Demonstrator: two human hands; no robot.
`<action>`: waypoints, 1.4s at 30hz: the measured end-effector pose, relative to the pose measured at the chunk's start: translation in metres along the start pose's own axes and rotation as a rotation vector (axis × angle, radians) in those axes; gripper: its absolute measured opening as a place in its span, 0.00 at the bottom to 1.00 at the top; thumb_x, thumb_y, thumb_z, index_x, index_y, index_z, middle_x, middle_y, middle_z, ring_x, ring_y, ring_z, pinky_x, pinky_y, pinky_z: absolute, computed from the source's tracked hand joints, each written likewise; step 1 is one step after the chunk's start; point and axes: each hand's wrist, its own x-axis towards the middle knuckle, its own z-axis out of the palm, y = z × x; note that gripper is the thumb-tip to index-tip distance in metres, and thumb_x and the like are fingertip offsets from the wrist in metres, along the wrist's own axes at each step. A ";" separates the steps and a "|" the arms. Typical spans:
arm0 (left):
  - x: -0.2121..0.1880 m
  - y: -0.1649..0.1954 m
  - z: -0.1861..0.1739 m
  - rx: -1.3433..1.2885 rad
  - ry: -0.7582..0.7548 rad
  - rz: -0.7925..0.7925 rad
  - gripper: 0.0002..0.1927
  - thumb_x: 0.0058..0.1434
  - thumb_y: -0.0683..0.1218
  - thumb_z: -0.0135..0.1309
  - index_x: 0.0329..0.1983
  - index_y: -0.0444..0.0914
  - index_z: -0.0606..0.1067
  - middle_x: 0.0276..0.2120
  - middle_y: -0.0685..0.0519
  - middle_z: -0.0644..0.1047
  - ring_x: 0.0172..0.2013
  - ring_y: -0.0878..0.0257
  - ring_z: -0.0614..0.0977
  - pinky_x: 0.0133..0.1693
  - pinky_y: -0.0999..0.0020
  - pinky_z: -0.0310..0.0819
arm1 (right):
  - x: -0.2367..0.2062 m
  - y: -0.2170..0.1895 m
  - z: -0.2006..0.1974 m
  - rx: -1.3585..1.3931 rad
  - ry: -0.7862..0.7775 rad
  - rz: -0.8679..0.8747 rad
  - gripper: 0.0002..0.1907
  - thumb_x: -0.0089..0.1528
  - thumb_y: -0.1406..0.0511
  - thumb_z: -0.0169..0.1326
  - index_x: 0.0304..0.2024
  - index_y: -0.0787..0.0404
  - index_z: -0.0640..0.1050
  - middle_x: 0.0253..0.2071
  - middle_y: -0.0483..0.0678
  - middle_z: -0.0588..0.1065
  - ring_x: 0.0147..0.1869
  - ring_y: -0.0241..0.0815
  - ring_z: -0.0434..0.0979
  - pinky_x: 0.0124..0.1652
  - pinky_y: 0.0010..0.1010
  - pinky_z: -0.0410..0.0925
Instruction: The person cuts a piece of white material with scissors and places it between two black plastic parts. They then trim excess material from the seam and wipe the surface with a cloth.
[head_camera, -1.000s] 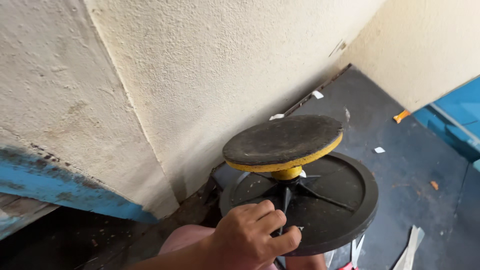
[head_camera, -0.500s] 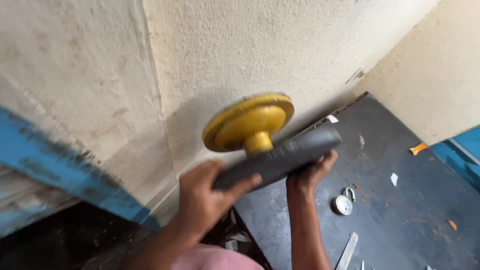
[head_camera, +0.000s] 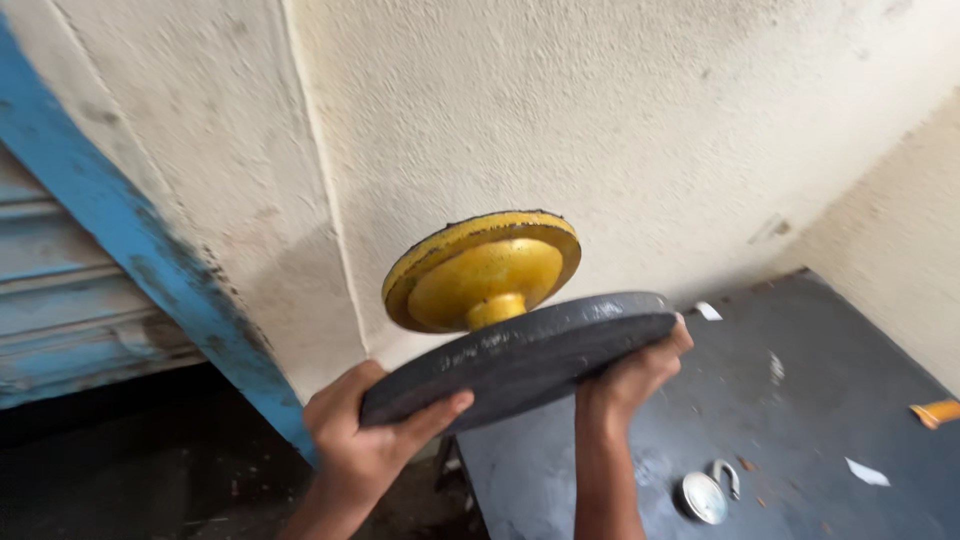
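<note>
I hold up a round black wheel tilted on edge, with a smaller yellow disc joined to it by a short yellow stem. My left hand grips the wheel's lower left rim, thumb over the edge. My right hand holds the right rim from underneath. The piece is raised in front of a rough cream wall.
A dark flat floor plate lies below right, with a silver padlock, white paper scraps and an orange bit on it. A blue painted frame and shutter stand at left. Dark ground lies below left.
The wheel was lying flat and low with only one hand on it; both hands have since lifted it and tipped it up toward the wall.
</note>
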 end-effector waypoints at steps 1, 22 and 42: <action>0.011 -0.011 0.008 -0.025 0.023 0.029 0.22 0.58 0.56 0.69 0.30 0.33 0.75 0.25 0.49 0.82 0.28 0.63 0.87 0.28 0.72 0.81 | 0.008 0.012 0.017 -0.037 0.009 -0.028 0.25 0.71 0.52 0.38 0.34 0.65 0.73 0.31 0.49 0.74 0.34 0.43 0.75 0.39 0.38 0.73; 0.016 -0.060 0.020 -0.100 0.036 -0.117 0.22 0.54 0.52 0.72 0.41 0.30 0.81 0.34 0.48 0.86 0.35 0.61 0.89 0.39 0.68 0.85 | 0.031 0.048 0.039 -0.335 0.126 -0.060 0.28 0.74 0.56 0.38 0.30 0.76 0.68 0.25 0.51 0.69 0.29 0.45 0.68 0.32 0.42 0.68; -0.007 -0.080 0.014 -0.048 0.074 -0.149 0.24 0.56 0.55 0.70 0.41 0.31 0.80 0.32 0.48 0.85 0.32 0.62 0.89 0.36 0.69 0.86 | 0.026 0.069 -0.004 -0.354 0.132 -0.194 0.31 0.76 0.55 0.41 0.22 0.67 0.63 0.20 0.46 0.62 0.26 0.38 0.57 0.26 0.42 0.53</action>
